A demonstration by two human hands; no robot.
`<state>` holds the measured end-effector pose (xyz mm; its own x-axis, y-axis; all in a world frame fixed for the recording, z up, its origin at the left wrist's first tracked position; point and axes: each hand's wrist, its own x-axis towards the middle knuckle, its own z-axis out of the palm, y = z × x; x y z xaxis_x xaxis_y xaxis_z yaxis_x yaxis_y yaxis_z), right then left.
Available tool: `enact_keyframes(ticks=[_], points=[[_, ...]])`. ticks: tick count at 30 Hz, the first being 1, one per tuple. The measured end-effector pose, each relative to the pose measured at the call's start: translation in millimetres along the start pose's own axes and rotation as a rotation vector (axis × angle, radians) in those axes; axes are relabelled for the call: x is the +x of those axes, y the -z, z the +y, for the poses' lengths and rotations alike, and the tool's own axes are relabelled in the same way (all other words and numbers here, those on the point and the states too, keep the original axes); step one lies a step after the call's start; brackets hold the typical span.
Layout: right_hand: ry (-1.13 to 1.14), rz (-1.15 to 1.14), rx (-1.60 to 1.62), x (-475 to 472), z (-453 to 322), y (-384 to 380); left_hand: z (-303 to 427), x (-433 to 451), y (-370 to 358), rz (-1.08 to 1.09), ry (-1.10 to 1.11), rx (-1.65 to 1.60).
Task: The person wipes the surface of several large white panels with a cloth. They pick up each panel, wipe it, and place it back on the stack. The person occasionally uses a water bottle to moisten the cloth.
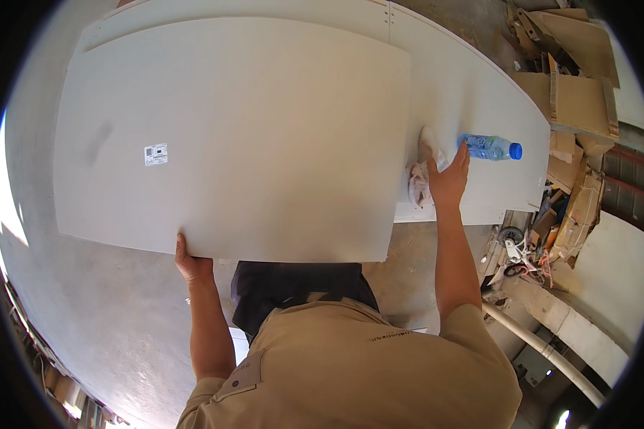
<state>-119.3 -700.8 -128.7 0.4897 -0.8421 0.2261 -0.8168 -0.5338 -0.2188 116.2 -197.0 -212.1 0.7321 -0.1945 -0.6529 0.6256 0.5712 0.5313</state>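
My left hand (191,263) grips the near edge of a large white panel (279,139), thumb on top and fingers hidden below. A small printed label (156,154) is stuck on the panel's left part. The right hand (451,179) is past the panel's right edge, fingers and thumb spread. Its fingertips overlap the base end of a clear plastic bottle (491,148) with a blue cap; I cannot tell whether they touch, or whether the bottle stands or lies. By the thumb is a crumpled whitish cloth (419,185), with a pale elongated piece (428,143) just beyond it.
Beneath the panel extends a white board surface (515,185) with a seam at the far side. Stacked cardboard (577,102), a small wheeled bike (518,252) and a pale pipe (547,351) are on the right. Concrete floor (123,300) shows at left.
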Motion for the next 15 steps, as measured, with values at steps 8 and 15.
enact_keyframes(ticks=[8, 15], points=[[-0.640, -0.934, 1.072, -19.6, 27.1, -21.0, 31.2, -69.0, -82.5, 0.012, -0.233, 0.047], [-0.610, -1.058, 1.144, 90.0, -29.4, 14.2, -30.8, -128.3, -108.5, -0.015, -0.286, -0.130]])
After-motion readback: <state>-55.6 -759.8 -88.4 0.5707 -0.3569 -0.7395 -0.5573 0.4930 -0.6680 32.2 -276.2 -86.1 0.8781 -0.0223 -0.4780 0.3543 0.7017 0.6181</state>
